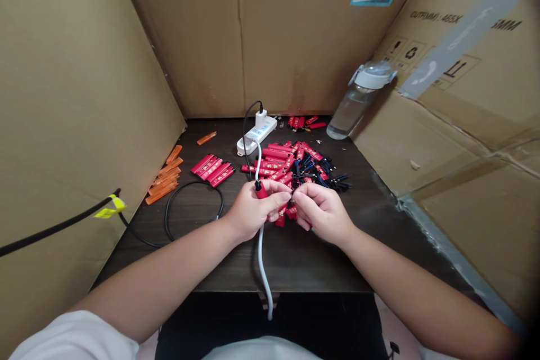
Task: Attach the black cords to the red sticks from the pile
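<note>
And here in the left hand, a red cylinder is being held, its black end tipped towards twelve o'clock. Over at three, the right hand is brought in close, thumb and forefinger drawn together at the tips; whether anything is pinched there cannot be told, so small is the spot.

Just beyond, from twelve to one, a loose pile of red cylinders is heaped, dark wires tangled along its right side. At ten o'clock, a neat row of red pieces is laid out, and at nine, orange strips are stacked near the cardboard wall.

A white power strip is seen at eleven, a white cable being trailed past the left hand and over the edge of the worktop at six. At one, a tilted bottle is propped against cardboard.
</note>
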`<state>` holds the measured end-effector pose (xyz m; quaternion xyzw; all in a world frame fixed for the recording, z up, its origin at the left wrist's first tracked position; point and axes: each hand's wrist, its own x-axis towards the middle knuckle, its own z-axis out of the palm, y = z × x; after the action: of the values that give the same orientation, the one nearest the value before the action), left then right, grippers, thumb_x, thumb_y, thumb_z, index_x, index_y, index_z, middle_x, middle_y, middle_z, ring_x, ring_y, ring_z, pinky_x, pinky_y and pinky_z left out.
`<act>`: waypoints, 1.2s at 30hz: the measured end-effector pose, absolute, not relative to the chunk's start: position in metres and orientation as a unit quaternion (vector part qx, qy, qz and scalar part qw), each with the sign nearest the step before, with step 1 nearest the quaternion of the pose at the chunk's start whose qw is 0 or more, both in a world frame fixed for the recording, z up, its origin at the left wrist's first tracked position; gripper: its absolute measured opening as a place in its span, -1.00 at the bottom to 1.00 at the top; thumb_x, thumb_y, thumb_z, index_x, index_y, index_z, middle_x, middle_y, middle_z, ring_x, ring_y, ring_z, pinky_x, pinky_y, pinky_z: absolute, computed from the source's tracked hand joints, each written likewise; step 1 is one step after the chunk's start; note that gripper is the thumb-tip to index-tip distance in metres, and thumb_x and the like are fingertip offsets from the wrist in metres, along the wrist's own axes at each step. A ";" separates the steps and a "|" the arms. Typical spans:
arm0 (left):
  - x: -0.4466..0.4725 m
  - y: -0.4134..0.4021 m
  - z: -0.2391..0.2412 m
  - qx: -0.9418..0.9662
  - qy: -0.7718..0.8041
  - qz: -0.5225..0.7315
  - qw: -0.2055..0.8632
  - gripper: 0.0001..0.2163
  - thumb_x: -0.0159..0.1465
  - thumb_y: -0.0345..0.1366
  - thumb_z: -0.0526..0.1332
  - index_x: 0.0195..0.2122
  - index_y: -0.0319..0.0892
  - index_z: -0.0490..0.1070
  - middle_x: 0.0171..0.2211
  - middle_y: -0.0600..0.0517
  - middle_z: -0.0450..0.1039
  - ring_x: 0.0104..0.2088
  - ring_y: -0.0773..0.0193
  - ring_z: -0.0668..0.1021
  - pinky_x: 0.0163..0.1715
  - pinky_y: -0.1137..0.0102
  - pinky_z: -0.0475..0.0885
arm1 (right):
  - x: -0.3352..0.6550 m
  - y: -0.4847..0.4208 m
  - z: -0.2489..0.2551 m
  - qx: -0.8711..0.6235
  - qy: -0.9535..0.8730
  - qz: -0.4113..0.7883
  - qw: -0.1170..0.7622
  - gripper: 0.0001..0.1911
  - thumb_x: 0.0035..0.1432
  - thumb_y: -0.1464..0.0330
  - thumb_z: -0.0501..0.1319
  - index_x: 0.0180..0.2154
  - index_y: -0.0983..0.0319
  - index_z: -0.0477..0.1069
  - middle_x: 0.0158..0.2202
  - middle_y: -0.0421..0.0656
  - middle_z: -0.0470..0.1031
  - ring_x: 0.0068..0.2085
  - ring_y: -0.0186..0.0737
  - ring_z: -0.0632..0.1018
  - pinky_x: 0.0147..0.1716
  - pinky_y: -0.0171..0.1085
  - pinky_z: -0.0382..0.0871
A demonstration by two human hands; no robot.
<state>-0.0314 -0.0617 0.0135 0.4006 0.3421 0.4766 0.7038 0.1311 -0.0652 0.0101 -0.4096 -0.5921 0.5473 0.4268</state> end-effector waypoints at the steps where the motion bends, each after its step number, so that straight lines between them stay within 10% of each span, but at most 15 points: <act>1: -0.033 -0.061 0.014 0.391 0.332 0.472 0.717 -0.78 0.03 -0.27 0.41 -0.38 -0.28 0.46 -0.70 0.18 0.23 -0.71 0.53 0.23 -0.68 0.53 0.15 | 0.131 -0.064 0.009 -0.398 -0.578 0.567 0.431 -0.65 0.17 0.11 0.20 -0.48 0.23 0.25 -0.74 -0.37 0.19 -0.74 -0.46 0.24 -0.75 -0.42 0.12; 20: -0.039 -0.054 0.024 0.210 0.340 0.357 0.844 -0.93 0.16 -0.40 0.21 -0.42 -0.31 0.40 -0.58 0.11 0.27 -0.73 0.58 0.21 -0.78 0.63 0.07 | 0.127 -0.063 0.002 -0.380 -0.548 0.586 0.460 -0.69 0.19 0.15 0.21 -0.41 0.26 0.33 -0.70 -0.38 0.18 -0.73 -0.48 0.24 -0.76 -0.43 0.14; 25: -0.033 -0.063 0.020 0.362 0.370 0.435 0.737 -0.83 0.11 -0.26 0.34 -0.39 -0.23 0.41 -0.72 0.23 0.11 -0.74 0.54 0.16 -0.76 0.59 0.06 | 0.124 -0.061 0.001 -0.362 -0.494 0.623 0.486 -0.72 0.15 0.19 0.26 -0.43 0.25 0.33 -0.68 -0.39 0.15 -0.72 -0.50 0.20 -0.77 -0.45 0.14; 36: -0.032 -0.066 0.018 0.600 0.438 0.493 0.452 -0.86 0.12 -0.32 0.32 -0.30 -0.21 0.60 -0.58 0.08 0.42 -0.54 0.39 0.39 -0.48 0.47 0.29 | 0.126 -0.056 0.005 -0.276 -0.361 0.801 0.391 -0.72 0.08 0.25 0.33 -0.45 0.27 0.30 -0.64 -0.39 0.08 -0.67 -0.56 0.05 -0.77 -0.54 0.00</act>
<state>-0.0324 -0.0659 0.0178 0.6001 0.4381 0.4932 0.4525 0.1260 -0.0562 0.0052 -0.2759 -0.3605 0.8008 0.3906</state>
